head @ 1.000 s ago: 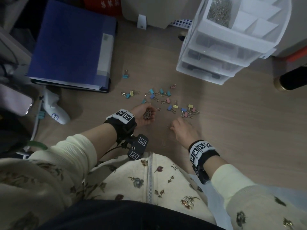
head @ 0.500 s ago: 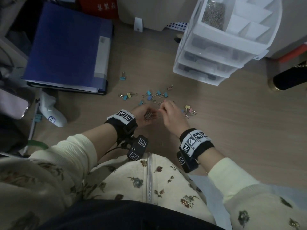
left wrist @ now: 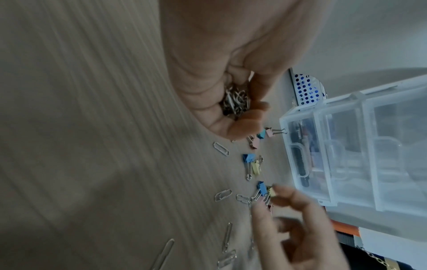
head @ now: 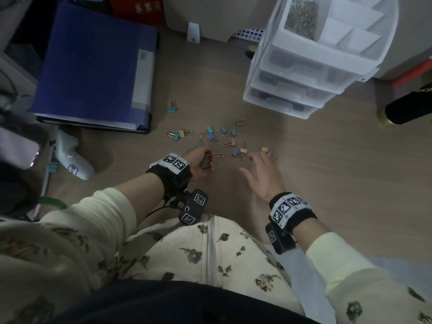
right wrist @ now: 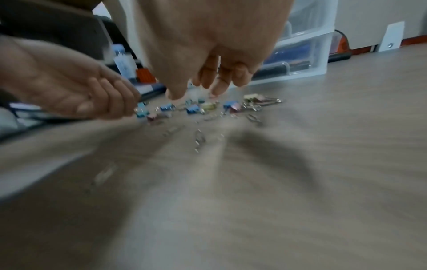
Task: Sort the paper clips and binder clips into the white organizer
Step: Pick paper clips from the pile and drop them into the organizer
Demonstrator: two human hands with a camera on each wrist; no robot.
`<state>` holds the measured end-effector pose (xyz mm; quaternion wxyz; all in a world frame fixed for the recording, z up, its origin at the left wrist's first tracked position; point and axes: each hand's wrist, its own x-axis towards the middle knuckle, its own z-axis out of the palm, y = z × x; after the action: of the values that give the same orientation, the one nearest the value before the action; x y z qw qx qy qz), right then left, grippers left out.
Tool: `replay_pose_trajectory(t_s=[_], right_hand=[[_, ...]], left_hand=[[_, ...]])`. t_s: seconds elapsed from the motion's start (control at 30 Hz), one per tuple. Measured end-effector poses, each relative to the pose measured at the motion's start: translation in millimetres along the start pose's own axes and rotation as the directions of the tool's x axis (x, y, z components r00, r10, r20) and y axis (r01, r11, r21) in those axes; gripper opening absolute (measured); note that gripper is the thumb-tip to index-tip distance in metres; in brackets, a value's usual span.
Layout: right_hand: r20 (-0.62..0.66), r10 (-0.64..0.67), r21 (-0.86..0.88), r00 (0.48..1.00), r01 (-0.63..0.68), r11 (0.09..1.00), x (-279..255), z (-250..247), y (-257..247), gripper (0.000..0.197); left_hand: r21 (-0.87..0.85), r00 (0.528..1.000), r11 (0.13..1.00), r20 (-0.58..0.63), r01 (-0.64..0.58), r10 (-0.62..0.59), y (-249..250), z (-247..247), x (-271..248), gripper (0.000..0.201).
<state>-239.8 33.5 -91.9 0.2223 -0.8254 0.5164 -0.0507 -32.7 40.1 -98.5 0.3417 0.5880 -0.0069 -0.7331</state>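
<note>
My left hand [head: 201, 161] cups a bunch of silver paper clips [head: 205, 160] [left wrist: 235, 101], fingers curled round them. My right hand [head: 259, 173] hovers just right of it with fingers spread, holding nothing. Several coloured binder clips [head: 219, 136] [right wrist: 191, 108] lie scattered on the wooden floor beyond both hands. Loose paper clips [left wrist: 221, 148] lie flat near the hands. The white organizer [head: 311, 66] stands at the far right; its top tray has a compartment of paper clips [head: 301, 16].
A blue binder [head: 93, 66] lies at the far left, with one stray blue binder clip [head: 172, 107] beside it. A white handheld device [head: 72, 157] sits left of my left arm. A black cylinder [head: 406, 108] lies at the right edge.
My right hand had reached over to the left hand's cupped clips, then pulled back to the right and opened its fingers. The left hand stayed in place holding the paper clips.
</note>
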Motion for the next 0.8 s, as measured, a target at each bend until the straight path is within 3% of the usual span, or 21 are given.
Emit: replay_pose_trajectory(t_s=[0.13, 0.37, 0.67, 0.8], right_hand=[[0.154, 0.042, -0.164, 0.987, -0.017, 0.986, -19, 14, 24, 0.055], [0.194, 0.046, -0.239, 0.980, 0.002, 0.971, -15, 24, 13, 0.047], [0.059, 0.184, -0.164, 0.981, -0.172, 0.971, -11, 31, 13, 0.049], [0.054, 0.153, -0.210, 0.987, -0.138, 0.968, -14, 38, 10, 0.045]], left_hand=[[0.002, 1.000, 1.000, -0.006, -0.004, 0.004, 1, -2, 2, 0.027], [0.018, 1.000, 1.000, -0.008, -0.015, 0.015, 3, -1, 5, 0.031], [0.007, 0.999, 1.000, -0.031, -0.011, 0.011, 9, -5, 7, 0.030], [0.006, 0.999, 1.000, -0.039, 0.001, 0.000, 8, -5, 8, 0.029]])
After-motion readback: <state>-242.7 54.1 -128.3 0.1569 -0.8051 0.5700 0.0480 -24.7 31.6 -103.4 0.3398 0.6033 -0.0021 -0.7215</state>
